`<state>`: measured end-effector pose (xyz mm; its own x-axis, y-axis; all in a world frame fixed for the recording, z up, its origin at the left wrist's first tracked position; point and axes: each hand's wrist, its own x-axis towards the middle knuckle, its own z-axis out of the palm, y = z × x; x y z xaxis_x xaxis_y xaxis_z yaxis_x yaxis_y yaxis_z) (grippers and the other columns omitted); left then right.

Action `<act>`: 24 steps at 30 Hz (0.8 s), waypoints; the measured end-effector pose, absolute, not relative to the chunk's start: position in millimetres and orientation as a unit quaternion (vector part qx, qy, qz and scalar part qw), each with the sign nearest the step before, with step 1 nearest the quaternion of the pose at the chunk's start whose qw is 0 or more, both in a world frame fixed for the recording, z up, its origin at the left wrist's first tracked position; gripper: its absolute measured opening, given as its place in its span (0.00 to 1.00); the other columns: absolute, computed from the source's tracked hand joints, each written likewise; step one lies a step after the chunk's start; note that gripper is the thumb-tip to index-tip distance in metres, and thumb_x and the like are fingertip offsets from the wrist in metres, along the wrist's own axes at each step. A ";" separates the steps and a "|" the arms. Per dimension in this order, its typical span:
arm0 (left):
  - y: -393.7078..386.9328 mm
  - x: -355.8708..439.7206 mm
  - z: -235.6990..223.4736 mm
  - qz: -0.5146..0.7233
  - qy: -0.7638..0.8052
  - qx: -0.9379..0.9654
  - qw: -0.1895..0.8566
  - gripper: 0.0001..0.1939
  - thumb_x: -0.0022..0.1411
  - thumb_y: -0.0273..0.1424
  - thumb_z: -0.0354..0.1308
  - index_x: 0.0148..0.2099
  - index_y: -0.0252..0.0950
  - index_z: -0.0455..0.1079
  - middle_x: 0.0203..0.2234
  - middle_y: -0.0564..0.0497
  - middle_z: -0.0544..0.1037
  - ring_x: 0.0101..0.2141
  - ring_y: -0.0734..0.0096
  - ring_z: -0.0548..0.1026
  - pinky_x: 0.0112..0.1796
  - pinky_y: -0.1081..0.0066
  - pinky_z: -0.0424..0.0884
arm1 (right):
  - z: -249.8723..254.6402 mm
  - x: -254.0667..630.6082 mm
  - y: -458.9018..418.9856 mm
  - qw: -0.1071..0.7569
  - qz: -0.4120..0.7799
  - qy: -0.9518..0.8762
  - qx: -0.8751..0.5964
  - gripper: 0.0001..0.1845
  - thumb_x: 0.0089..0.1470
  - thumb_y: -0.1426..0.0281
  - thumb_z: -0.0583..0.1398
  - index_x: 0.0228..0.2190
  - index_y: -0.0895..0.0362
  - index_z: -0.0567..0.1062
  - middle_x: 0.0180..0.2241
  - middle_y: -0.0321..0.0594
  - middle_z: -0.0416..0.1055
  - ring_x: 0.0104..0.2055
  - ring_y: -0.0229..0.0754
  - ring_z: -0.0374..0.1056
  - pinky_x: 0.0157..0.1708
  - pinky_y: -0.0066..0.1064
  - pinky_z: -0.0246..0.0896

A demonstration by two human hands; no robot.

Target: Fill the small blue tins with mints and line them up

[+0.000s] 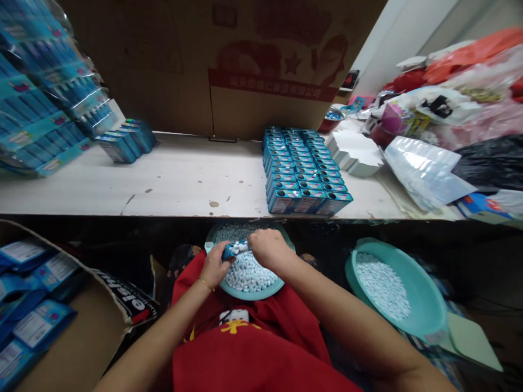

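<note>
A small blue carton (229, 251) is gripped in my left hand (213, 265), tilted over the bowl. White pellets that look like small candies (240, 247) lie heaped at its mouth. My right hand (267, 246) is closed in a fist right beside them, around what looks like a small scoop; the fist hides most of it. Under both hands a turquoise bowl (261, 295) full of the same white pellets rests on my lap, over red cloth (249, 354).
Rows of blue cartons (300, 171) stand on the white shelf (183, 185) before a large cardboard box (261, 103). Wrapped packs (36, 109) are stacked left. A turquoise basin (425, 294) with pellets sits right; an open box (81, 332) holds blue cartons at lower left.
</note>
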<state>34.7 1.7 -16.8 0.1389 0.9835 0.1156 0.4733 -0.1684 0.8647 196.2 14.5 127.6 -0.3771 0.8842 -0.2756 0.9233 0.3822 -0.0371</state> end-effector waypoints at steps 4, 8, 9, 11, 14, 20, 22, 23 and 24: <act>2.1 31.8 -13.0 0.394 0.556 0.631 0.371 0.20 0.43 0.31 0.57 0.43 0.36 0.64 0.37 0.49 0.71 0.39 0.65 0.68 0.43 0.68 0.61 | 131.9 209.7 10.5 0.091 -0.083 0.826 0.550 0.15 0.47 0.77 0.47 0.32 0.58 0.72 0.32 0.47 0.70 0.35 0.43 0.66 0.32 0.30 0.55; 1.9 23.2 -7.1 0.409 0.562 0.562 0.448 0.21 0.41 0.34 0.60 0.40 0.35 0.64 0.33 0.51 0.72 0.35 0.68 0.70 0.40 0.69 0.64 | 98.4 265.0 4.6 0.116 -0.100 0.781 0.605 0.17 0.47 0.78 0.47 0.34 0.52 0.71 0.34 0.41 0.70 0.36 0.41 0.66 0.30 0.28 0.54; 1.8 21.7 -7.9 0.407 0.559 0.541 0.479 0.21 0.41 0.35 0.60 0.40 0.35 0.63 0.32 0.51 0.72 0.34 0.68 0.70 0.39 0.68 0.65 | 82.9 276.9 2.2 0.130 -0.107 0.766 0.621 0.18 0.48 0.78 0.47 0.36 0.51 0.71 0.35 0.41 0.69 0.36 0.41 0.66 0.30 0.27 0.54; 1.9 22.1 -13.7 0.401 0.550 0.492 0.543 0.22 0.41 0.36 0.60 0.40 0.34 0.62 0.32 0.50 0.73 0.33 0.67 0.71 0.38 0.67 0.66 | 46.8 288.8 -3.4 0.145 -0.123 0.741 0.644 0.19 0.50 0.77 0.45 0.38 0.52 0.70 0.36 0.42 0.69 0.37 0.40 0.65 0.31 0.27 0.54; 2.7 33.0 -27.8 0.404 0.539 0.427 0.603 0.23 0.42 0.36 0.60 0.41 0.34 0.61 0.35 0.48 0.73 0.35 0.67 0.72 0.38 0.64 0.67 | -7.6 271.8 -9.3 0.102 -0.167 0.731 0.654 0.22 0.51 0.77 0.44 0.43 0.52 0.68 0.40 0.42 0.68 0.40 0.38 0.63 0.35 0.25 0.53; 3.2 53.7 -31.1 0.395 0.514 0.413 0.639 0.23 0.41 0.36 0.61 0.40 0.33 0.61 0.33 0.48 0.73 0.34 0.67 0.72 0.39 0.63 0.67 | -60.6 221.7 -1.0 -0.043 -0.241 0.686 0.685 0.22 0.48 0.77 0.46 0.41 0.49 0.70 0.41 0.36 0.69 0.44 0.39 0.62 0.39 0.25 0.53; 1.8 45.8 -22.6 0.414 0.507 0.418 0.630 0.23 0.42 0.36 0.60 0.41 0.34 0.60 0.35 0.48 0.73 0.35 0.68 0.72 0.40 0.63 0.67 | -60.8 228.2 1.9 -0.079 -0.270 0.674 0.683 0.23 0.46 0.78 0.47 0.40 0.49 0.71 0.42 0.34 0.69 0.45 0.38 0.62 0.41 0.24 0.53; 1.1 39.1 -18.1 0.420 0.507 0.430 0.618 0.23 0.43 0.36 0.60 0.42 0.34 0.60 0.36 0.48 0.72 0.36 0.68 0.71 0.40 0.63 0.67 | -58.2 234.6 2.6 -0.099 -0.282 0.672 0.678 0.23 0.46 0.78 0.47 0.40 0.49 0.71 0.42 0.33 0.69 0.45 0.37 0.62 0.41 0.24 0.53; 0.6 31.3 -14.3 0.423 0.511 0.450 0.599 0.23 0.44 0.35 0.59 0.43 0.34 0.59 0.37 0.48 0.72 0.36 0.68 0.71 0.41 0.64 0.66 | -53.8 241.9 3.0 -0.116 -0.291 0.670 0.673 0.23 0.46 0.78 0.47 0.40 0.50 0.72 0.42 0.33 0.69 0.45 0.37 0.62 0.41 0.24 0.53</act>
